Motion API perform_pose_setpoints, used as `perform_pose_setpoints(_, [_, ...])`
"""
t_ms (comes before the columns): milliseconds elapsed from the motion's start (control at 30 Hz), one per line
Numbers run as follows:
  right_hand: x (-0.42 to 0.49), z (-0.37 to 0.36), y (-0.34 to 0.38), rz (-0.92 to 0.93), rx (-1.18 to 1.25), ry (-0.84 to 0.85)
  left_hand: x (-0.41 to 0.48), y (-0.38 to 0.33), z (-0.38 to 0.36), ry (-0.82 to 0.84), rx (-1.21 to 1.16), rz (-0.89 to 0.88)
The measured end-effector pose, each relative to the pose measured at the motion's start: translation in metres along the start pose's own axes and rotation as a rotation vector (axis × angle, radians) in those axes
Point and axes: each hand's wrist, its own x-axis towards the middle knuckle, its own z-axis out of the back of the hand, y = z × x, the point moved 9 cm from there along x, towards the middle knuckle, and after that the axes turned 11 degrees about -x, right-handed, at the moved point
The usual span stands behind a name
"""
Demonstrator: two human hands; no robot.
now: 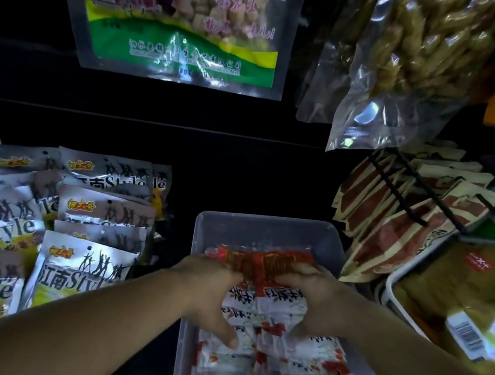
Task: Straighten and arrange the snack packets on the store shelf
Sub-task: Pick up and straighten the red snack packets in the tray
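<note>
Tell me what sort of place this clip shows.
Most likely a small shop's snack shelf: clear bags of snacks hang on display, identical silver packets lie stacked in rows, and a bin holds many small packets.

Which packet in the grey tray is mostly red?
The packet at the far end of the tray, between the left grip and right grip; the nearer packets are mostly white.

The fingertips of the left hand [210, 291] and the right hand [321, 299] are hidden behind the red packets [269, 263]. The top edge cuts off the hanging clear bag [177, 46], whose small print is blurred.
</note>
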Motion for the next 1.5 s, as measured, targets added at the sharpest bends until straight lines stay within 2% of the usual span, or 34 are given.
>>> perform_pose_setpoints(67, [0.007, -0.007, -0.005, 0.030, 0.028, -0.006, 0.007, -0.003, -0.003, -0.012, 0.083, -0.007])
perform_pose_setpoints(200, [0.020, -0.008, -0.014, 0.080, 0.100, -0.195, 0.017, -0.003, -0.004, -0.084, 0.093, -0.023])
perform_pose_setpoints(333, [0.021, -0.007, -0.010, 0.102, 0.010, -0.301, 0.022, -0.004, -0.004, -0.144, 0.072, -0.044])
perform_pose_setpoints(467, [0.023, -0.022, 0.007, 0.084, -0.262, -0.197, 0.028, -0.007, -0.009, -0.151, 0.078, -0.073])
perform_pose_setpoints(533, [0.024, -0.017, 0.012, 0.060, -0.322, -0.188, 0.030, -0.008, -0.007, -0.186, 0.082, -0.085])
perform_pose_setpoints(667, [0.026, 0.006, 0.011, -0.040, -0.323, -0.205, 0.028, 0.001, 0.008, -0.256, 0.002, -0.072])
perform_pose_setpoints(833, [0.020, 0.032, 0.016, -0.063, -0.321, -0.138, 0.020, 0.013, 0.017, -0.195, -0.211, -0.001])
perform_pose_setpoints(967, [0.032, 0.044, 0.003, -0.077, -0.140, -0.122, 0.023, 0.023, 0.034, -0.162, -0.345, 0.008])
perform_pose_setpoints(1067, [0.041, 0.053, -0.004, -0.139, -0.108, -0.289, 0.034, 0.031, 0.044, -0.257, -0.341, 0.041])
perform_pose_setpoints(1200, [0.012, 0.087, 0.015, -0.077, -0.278, -0.860, 0.034, 0.042, 0.070, -0.521, -0.120, 0.125])
perform_pose_setpoints(1233, [0.001, 0.091, 0.020, -0.058, -0.303, -0.982, 0.033, 0.043, 0.072, -0.571, -0.078, 0.110])
perform_pose_setpoints(1267, [-0.007, 0.091, 0.025, -0.053, -0.301, -1.033, 0.031, 0.040, 0.074, -0.614, -0.031, 0.079])
perform_pose_setpoints(1300, [-0.010, 0.085, 0.027, -0.044, -0.267, -1.007, 0.029, 0.038, 0.073, -0.660, 0.021, 0.049])
perform_pose_setpoints(1333, [-0.006, 0.075, 0.026, -0.036, -0.186, -0.891, 0.025, 0.036, 0.073, -0.705, 0.057, 0.032])
perform_pose_setpoints(1400, [0.015, 0.041, 0.012, -0.094, 0.070, -0.507, 0.018, 0.040, 0.080, -0.762, 0.103, 0.059])
perform_pose_setpoints(1433, [0.020, 0.026, 0.007, -0.111, 0.152, -0.381, 0.016, 0.044, 0.084, -0.773, 0.110, 0.071])
perform_pose_setpoints(1500, [0.026, 0.012, 0.001, -0.111, 0.167, -0.316, 0.008, 0.044, 0.087, -0.810, 0.109, 0.032])
